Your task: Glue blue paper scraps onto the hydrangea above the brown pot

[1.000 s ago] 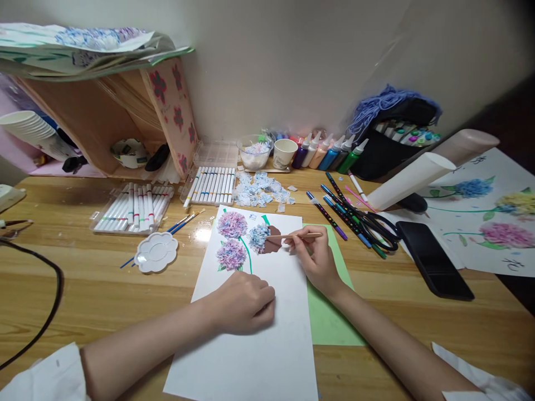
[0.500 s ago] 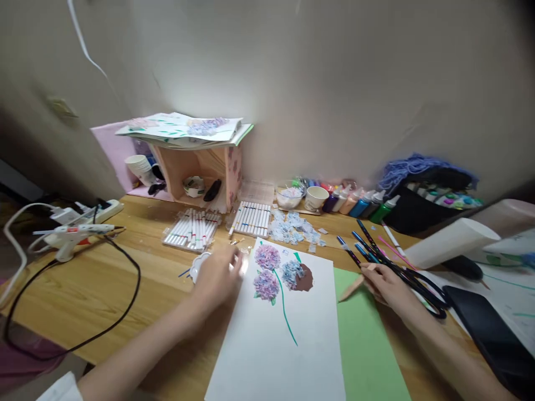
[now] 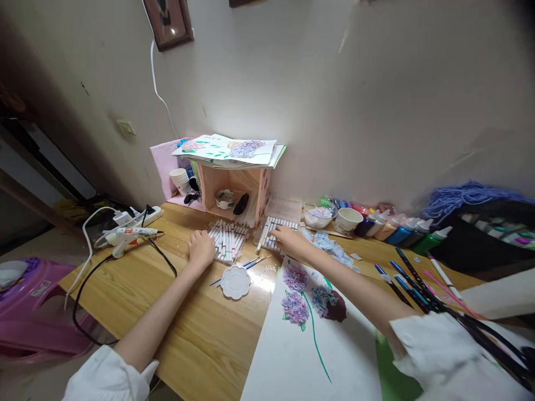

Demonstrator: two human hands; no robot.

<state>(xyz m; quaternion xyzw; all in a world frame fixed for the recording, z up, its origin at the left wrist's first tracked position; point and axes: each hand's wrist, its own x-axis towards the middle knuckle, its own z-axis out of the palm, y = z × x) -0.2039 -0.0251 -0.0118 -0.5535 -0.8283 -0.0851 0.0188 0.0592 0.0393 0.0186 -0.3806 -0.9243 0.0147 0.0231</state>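
Observation:
My left hand (image 3: 201, 249) is curled at the left edge of a clear case of white markers (image 3: 229, 240); what lies under its fingers is hidden. Stretched across the paper, my right hand (image 3: 289, 241) has its fingertips over a second case of markers (image 3: 273, 227), with no held thing visible. Below my right arm lies a white sheet (image 3: 288, 356) with two purple-pink flower heads (image 3: 295, 308), a partly covered blue one (image 3: 321, 299), a brown round patch (image 3: 336, 309) and a green drawn stem (image 3: 316, 345).
A white flower-shaped palette (image 3: 235, 282) and thin brushes (image 3: 254, 262) lie between the arms. A glue gun (image 3: 127, 236) with its cord is at left. Blue paper scraps (image 3: 332, 248), a paper cup (image 3: 349, 220) and paint bottles (image 3: 403, 229) line the back. Pens (image 3: 412, 287) lie right.
My right hand has moved left from beside the green sheet to the markers, and its wooden pointed tool no longer shows. My left hand has moved from the palette to the left marker case.

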